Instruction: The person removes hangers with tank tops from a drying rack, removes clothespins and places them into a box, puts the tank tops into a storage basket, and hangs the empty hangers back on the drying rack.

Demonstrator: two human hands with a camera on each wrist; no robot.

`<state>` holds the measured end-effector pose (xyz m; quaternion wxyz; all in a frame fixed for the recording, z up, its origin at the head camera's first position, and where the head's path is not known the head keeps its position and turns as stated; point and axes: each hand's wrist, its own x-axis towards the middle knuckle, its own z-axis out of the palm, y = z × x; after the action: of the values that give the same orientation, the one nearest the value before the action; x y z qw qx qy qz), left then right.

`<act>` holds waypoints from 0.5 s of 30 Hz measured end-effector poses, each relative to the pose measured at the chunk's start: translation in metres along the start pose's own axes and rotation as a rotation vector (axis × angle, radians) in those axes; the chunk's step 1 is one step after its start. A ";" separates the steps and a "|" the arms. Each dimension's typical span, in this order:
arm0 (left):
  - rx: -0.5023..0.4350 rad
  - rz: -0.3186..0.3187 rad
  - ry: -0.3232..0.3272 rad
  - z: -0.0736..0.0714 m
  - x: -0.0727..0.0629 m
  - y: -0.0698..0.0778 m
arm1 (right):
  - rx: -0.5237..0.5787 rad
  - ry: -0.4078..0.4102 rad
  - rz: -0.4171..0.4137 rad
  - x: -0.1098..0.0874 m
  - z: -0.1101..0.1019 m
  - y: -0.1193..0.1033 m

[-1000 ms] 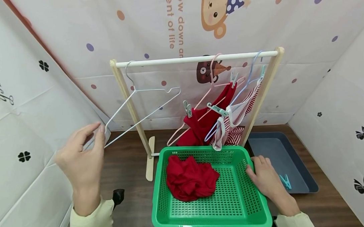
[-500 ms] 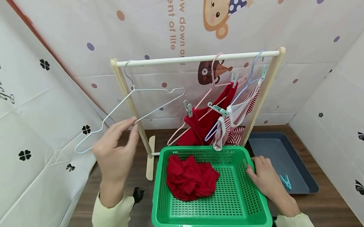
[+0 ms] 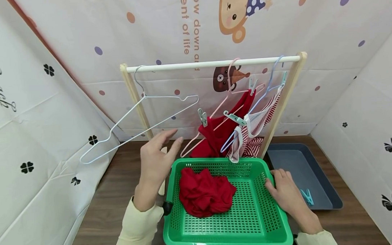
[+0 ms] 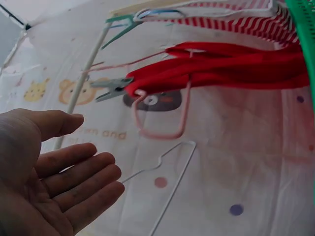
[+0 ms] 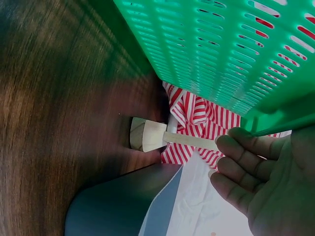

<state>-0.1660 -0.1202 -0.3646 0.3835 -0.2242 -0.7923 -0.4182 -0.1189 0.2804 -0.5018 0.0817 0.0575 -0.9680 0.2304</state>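
Observation:
My left hand (image 3: 155,156) is held up left of the green basket (image 3: 232,244), fingers apart from the thumb, holding nothing. The left wrist view shows its fingers (image 4: 91,172) stretched out near a white hanger. That white wire hanger (image 3: 145,97) hangs bare from the rack's left end, turned at an angle. My right hand (image 3: 286,193) grips the basket's right rim, thumb inside and fingers outside; the right wrist view shows these fingers (image 5: 241,169) below the rim. A crumpled red cloth (image 3: 205,194) lies in the basket's left part.
Behind the basket stands a rack with a white rod (image 3: 187,66). A pink hanger (image 3: 228,76) bears a clipped red garment (image 3: 212,136); a blue hanger (image 3: 272,74) bears a red-striped garment (image 3: 248,142). At right, a grey tray (image 3: 289,160) holds a light-blue clothespin (image 3: 307,197).
My left hand has let go of the white hanger and moved right, toward the basket. The hanger's right end swung slightly right. My right hand stays on the basket rim.

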 end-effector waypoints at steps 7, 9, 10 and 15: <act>-0.046 -0.055 -0.054 0.019 -0.001 0.002 | 0.008 0.006 0.004 0.000 0.000 0.000; -0.055 -0.071 -0.064 0.024 -0.001 0.004 | 0.010 0.005 0.005 0.000 0.000 0.000; -0.059 -0.080 -0.075 0.026 -0.001 0.005 | 0.011 0.003 0.006 0.000 0.000 0.000; -0.055 -0.110 -0.137 0.034 -0.001 0.010 | 0.014 0.002 0.006 0.000 0.000 -0.001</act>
<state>-0.1727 -0.0860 -0.3731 0.2985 -0.2190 -0.8161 -0.4438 -0.1186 0.2795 -0.5015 0.0813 0.0548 -0.9664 0.2376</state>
